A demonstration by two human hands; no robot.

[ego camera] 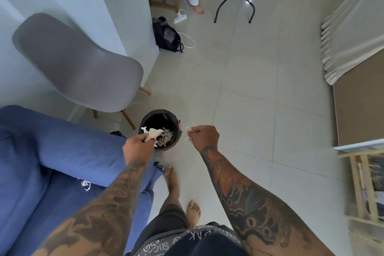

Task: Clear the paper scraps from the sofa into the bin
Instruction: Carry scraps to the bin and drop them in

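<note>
Dump step: a few paper scraps (85, 185) are lying on the blue sofa (68, 151), left hand (138, 146) is gripping a wad of scraps (152, 132) over the bin (160, 129), right hand (204, 136) is pinching more just beside the rim, likely needing to shift left before letting go.

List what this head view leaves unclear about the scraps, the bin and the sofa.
- Bin: how full it is cannot be judged; the left hand and its paper scraps cover the near rim.
- Right hand: how much paper it pinches is hidden by curled fingers.
- Sofa: its seat runs off the left edge and under the left forearm, so the shreds left on the sofa may not be all.
</note>
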